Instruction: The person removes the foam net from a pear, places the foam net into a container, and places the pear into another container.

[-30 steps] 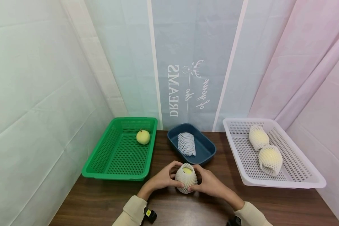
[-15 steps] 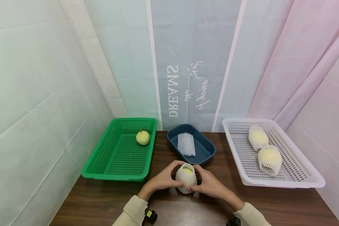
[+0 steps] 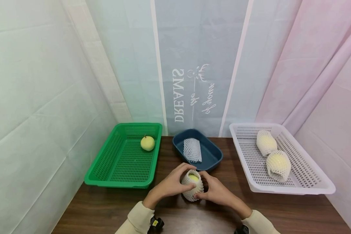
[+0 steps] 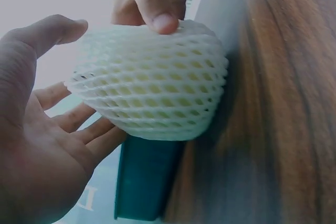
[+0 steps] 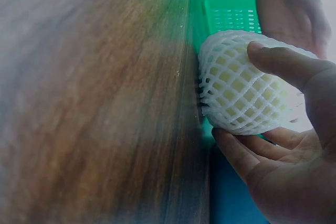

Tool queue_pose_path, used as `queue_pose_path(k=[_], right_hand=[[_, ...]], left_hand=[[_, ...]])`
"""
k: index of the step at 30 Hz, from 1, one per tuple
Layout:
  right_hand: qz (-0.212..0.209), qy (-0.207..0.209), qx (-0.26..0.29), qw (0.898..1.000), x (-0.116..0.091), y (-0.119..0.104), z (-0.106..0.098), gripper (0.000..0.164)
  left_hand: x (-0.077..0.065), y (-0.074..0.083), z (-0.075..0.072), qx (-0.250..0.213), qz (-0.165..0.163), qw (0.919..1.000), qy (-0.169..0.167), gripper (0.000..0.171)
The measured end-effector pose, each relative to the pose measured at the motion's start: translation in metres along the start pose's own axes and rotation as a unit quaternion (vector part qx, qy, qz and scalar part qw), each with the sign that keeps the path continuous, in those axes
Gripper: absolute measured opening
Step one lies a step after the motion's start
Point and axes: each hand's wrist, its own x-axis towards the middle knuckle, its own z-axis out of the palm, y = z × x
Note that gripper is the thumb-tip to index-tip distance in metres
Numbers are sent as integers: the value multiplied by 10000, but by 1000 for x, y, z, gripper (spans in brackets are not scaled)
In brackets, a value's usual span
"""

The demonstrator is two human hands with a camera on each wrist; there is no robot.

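Note:
On the wooden table in front of me stands a yellow-green pear (image 3: pixel 194 177) inside a white foam net sleeve (image 4: pixel 152 85), its top showing through the sleeve's opening. My right hand (image 3: pixel 219 191) grips the sleeved pear, thumb on the near side and fingers on the far side, as the right wrist view shows. At its left, my left hand (image 3: pixel 174 183) has its thumb lifted off the net. In the left wrist view that hand's fingers are loosely extended beside the sleeve's rim; whether they touch it I cannot tell.
A green basket (image 3: pixel 97 180) at left holds one bare pear (image 3: pixel 147 143). Behind the hands, a dark blue tray (image 3: pixel 212 159) holds flat foam net (image 3: pixel 192 150). The white basket (image 3: pixel 292 190) at right contains two sleeved pears (image 3: pixel 278 165). Curtains stand behind.
My left hand has loosened from the sleeved pear and risen slightly, its thumb now higher and off the net. The right hand keeps its hold on the pear.

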Motion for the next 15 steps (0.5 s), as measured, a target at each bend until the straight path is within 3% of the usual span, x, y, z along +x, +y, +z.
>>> queue_pose_path(k=[10,15], right_hand=[[1,-61,135,9999,0,-1,0,76],[-37,-50,183,9998,-2,-3,-1,74]], left_hand=[[7,15,-7,154,412,9984,346,27],[10,22,-11,491,684,9956,424,16]])
